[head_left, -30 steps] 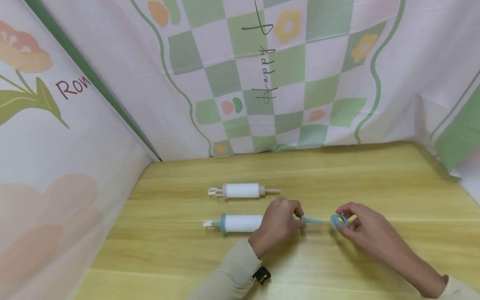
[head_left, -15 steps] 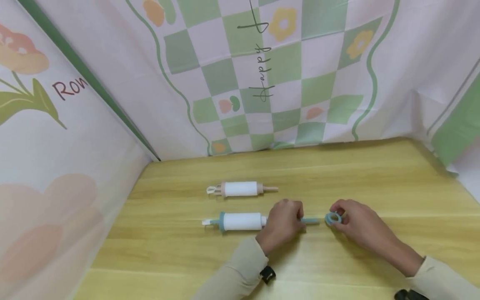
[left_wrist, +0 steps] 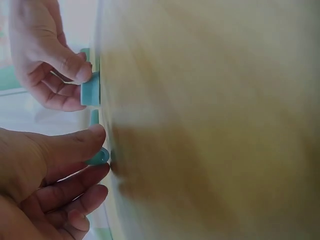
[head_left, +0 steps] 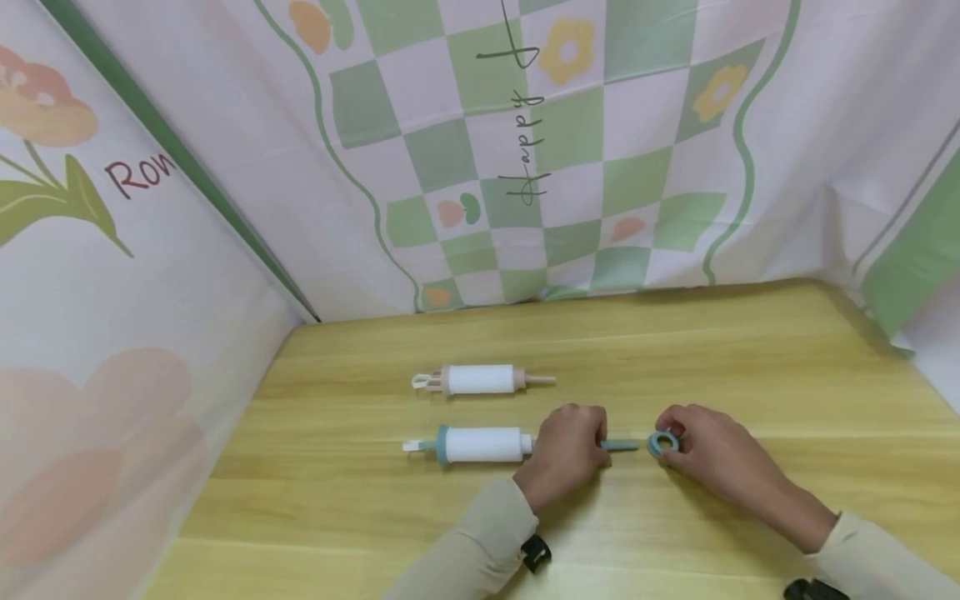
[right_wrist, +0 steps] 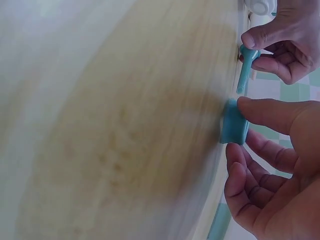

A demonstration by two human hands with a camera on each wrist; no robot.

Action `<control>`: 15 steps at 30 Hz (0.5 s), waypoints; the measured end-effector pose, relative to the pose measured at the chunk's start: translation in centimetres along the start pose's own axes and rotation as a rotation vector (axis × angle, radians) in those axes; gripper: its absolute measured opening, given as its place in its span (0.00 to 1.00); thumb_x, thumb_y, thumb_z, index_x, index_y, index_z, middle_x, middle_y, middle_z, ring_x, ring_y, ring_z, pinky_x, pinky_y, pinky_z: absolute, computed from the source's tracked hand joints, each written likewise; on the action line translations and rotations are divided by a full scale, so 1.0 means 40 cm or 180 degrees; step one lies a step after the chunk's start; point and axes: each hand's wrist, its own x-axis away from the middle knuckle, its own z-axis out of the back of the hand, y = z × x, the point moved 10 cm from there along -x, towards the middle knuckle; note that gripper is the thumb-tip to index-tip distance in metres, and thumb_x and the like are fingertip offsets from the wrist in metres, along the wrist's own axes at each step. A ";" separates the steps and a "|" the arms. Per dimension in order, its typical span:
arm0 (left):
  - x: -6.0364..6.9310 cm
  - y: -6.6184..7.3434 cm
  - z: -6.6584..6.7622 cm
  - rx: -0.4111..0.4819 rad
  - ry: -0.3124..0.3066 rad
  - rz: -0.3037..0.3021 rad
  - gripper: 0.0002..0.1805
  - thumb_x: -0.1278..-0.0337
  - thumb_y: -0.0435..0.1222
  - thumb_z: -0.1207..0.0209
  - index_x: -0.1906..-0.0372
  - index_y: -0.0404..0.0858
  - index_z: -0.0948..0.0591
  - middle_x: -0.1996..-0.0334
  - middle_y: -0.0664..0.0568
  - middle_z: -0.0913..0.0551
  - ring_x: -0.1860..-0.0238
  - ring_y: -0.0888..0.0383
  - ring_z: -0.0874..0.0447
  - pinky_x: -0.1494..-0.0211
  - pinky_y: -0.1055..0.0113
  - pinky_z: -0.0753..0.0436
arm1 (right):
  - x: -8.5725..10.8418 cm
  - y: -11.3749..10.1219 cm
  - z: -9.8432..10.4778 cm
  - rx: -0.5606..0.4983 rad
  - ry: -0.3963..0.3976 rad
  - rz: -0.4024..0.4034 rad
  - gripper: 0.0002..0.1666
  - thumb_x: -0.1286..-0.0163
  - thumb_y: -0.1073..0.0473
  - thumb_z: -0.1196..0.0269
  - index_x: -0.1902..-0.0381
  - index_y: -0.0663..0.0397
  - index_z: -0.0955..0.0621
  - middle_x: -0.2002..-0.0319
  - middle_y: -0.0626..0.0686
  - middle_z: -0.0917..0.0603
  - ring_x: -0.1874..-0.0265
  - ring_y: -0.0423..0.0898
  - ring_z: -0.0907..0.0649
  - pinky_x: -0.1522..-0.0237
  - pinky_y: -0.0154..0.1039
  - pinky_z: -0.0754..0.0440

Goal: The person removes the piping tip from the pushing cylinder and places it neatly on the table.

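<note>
My left hand [head_left: 566, 446] pinches a slim teal stick [head_left: 621, 445] just above the table, its narrow end pointing right. In the right wrist view the stick [right_wrist: 244, 72] flares into a wider end between thumb and finger. My right hand [head_left: 716, 454] holds a short teal ring [head_left: 653, 445] by its right side, beyond the stick's tip with a small gap. Left of my left hand lies a white cylinder [head_left: 483, 445] with a teal flange [head_left: 442, 445] and a white-tipped teal piece [head_left: 414, 446]; the hand partly covers its right end.
Behind, parallel to the teal set, lies a similar white cylinder [head_left: 482, 379] with pink end parts and a thin pink rod [head_left: 541, 380]. The wood-grain table [head_left: 337, 533] ends at a printed curtain [head_left: 660, 167] at the back and another cloth [head_left: 150, 333] on the left.
My right hand has brought the ring left, nearer the stick's tip. My left hand has shifted slightly right, and the stick now lies straighter in line with the white cylinder.
</note>
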 end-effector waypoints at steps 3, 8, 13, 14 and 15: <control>0.000 -0.002 -0.001 0.0015 -0.0007 0.0005 0.17 0.55 0.38 0.22 0.77 0.47 0.23 0.82 0.65 0.27 0.77 0.69 0.31 0.73 0.78 0.32 | 0.000 0.002 -0.002 0.0035 0.0003 0.0009 0.17 0.46 0.62 0.24 0.60 0.60 0.17 0.68 0.47 0.17 0.69 0.43 0.20 0.69 0.45 0.20; -0.001 0.002 0.000 0.0013 -0.0012 -0.0020 0.16 0.54 0.37 0.23 0.76 0.47 0.22 0.81 0.65 0.26 0.77 0.70 0.30 0.74 0.78 0.31 | -0.001 0.005 -0.003 0.0085 0.0018 0.0024 0.18 0.47 0.62 0.23 0.60 0.60 0.17 0.68 0.46 0.18 0.70 0.42 0.22 0.70 0.43 0.22; -0.003 0.005 -0.001 -0.0053 -0.0057 -0.0006 0.14 0.53 0.37 0.23 0.75 0.47 0.21 0.80 0.65 0.26 0.76 0.69 0.30 0.74 0.78 0.31 | 0.004 0.004 -0.008 0.0064 -0.0020 -0.0007 0.24 0.48 0.60 0.22 0.56 0.63 0.18 0.67 0.47 0.19 0.69 0.43 0.22 0.68 0.44 0.21; -0.004 0.006 0.000 -0.0075 -0.0065 -0.0003 0.14 0.54 0.37 0.23 0.74 0.47 0.21 0.80 0.65 0.25 0.76 0.69 0.30 0.73 0.78 0.31 | 0.004 0.004 -0.008 0.0052 -0.0030 -0.0014 0.25 0.48 0.59 0.22 0.55 0.64 0.19 0.66 0.47 0.19 0.68 0.44 0.21 0.68 0.45 0.20; -0.005 0.006 0.000 -0.0088 -0.0069 0.0002 0.14 0.54 0.37 0.23 0.73 0.47 0.20 0.79 0.65 0.25 0.76 0.69 0.30 0.73 0.78 0.30 | 0.005 0.003 -0.007 0.0049 -0.0032 -0.0022 0.26 0.48 0.59 0.22 0.54 0.64 0.19 0.66 0.48 0.18 0.68 0.44 0.21 0.67 0.46 0.20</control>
